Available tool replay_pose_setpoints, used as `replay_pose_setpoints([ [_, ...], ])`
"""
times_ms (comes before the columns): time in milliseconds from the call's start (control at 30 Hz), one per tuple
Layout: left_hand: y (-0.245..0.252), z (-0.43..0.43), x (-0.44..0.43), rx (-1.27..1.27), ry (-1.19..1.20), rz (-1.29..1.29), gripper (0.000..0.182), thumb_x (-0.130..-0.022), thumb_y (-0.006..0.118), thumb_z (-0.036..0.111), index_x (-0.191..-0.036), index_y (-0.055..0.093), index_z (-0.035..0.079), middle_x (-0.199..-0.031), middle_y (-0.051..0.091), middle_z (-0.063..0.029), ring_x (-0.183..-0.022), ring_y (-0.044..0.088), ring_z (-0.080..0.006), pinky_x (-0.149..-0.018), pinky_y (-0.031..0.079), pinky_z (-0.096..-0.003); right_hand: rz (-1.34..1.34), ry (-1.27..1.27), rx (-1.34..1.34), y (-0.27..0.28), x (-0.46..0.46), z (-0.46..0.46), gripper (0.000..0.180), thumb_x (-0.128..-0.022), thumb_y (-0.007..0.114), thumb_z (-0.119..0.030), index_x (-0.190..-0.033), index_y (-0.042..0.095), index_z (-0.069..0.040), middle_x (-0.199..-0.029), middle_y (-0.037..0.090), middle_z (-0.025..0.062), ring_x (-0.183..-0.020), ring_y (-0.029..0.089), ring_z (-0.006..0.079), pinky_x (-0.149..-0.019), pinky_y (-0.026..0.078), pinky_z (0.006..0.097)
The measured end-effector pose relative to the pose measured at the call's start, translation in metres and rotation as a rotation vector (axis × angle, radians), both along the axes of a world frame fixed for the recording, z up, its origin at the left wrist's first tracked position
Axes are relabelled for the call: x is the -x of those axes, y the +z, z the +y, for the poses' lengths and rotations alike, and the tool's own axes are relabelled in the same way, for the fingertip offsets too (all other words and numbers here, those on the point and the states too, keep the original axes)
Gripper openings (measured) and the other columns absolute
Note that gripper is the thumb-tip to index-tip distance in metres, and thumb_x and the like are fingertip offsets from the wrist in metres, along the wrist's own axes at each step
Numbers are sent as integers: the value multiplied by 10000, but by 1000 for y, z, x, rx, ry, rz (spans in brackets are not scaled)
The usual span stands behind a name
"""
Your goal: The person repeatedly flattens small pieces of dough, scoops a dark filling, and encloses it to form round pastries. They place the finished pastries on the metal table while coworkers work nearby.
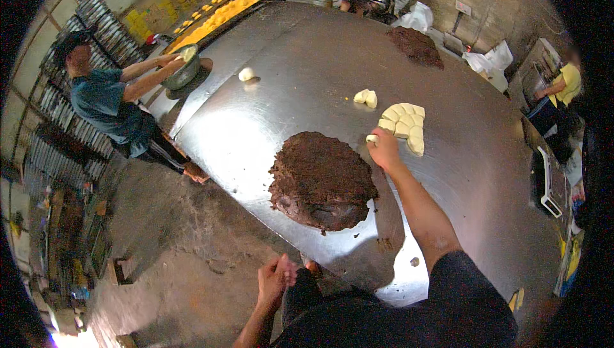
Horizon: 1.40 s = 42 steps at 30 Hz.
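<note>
My right hand reaches over the metal table and grips a small piece of pale dough between thumb and fingers. Just beyond it lies a fan-shaped slab of pale dough, cut into several pieces that still sit together. Two loose dough pieces rest farther back. A large dark brown mass of paste or filling sits left of my right hand, near the table's edge. My left hand hangs off the table's near edge with curled, blurred fingers; whether anything is in it is unclear.
Across the table's left end, a person holds a metal bowl above the surface. A round dough ball lies nearby. Yellow portions fill a long tray at the back. Another dark mass lies far right. Stacked metal trays line the wall.
</note>
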State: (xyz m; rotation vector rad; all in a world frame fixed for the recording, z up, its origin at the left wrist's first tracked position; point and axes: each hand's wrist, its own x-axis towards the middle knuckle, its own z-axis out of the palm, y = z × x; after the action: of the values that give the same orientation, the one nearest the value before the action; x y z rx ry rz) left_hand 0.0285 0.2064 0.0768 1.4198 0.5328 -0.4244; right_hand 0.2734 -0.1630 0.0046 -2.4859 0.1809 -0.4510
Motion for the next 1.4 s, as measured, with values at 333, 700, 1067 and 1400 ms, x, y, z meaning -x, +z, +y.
replay_pose_setpoints([
  [333,96,-192,-19,-161,-230,-873,191,-844,711,46,-1029,721,0,-1044,650,-113,-917,647,-204,-783,532,-305,-626,-26,-379,172,215,61,297,-955,567,-188,-714,541,-17,-623,545,64,-612,524,158,-558,398,335],
  [700,150,-198,15,145,-243,-480,622,-1035,450,434,-550,519,49,-570,517,3,-573,478,-81,-526,381,-264,-585,187,-1127,219,302,62,308,-871,559,-245,-671,601,-14,-597,510,49,-533,485,185,-521,427,347],
  [1067,-4,21,36,535,368,96,404,-888,589,26,-1285,512,38,-1045,654,-104,-873,655,-217,-723,560,-358,-128,604,19,100,52,134,294,-843,692,-161,-1088,662,-2,-986,684,171,-915,668,344,-828,528,408],
  [1400,-4,43,-12,424,434,26,329,-899,573,28,-1222,579,-33,-1061,679,-116,-884,675,-200,-793,557,-303,305,593,500,65,-60,176,122,-771,631,-40,-840,703,30,-937,684,262,-897,671,419,-809,549,486],
])
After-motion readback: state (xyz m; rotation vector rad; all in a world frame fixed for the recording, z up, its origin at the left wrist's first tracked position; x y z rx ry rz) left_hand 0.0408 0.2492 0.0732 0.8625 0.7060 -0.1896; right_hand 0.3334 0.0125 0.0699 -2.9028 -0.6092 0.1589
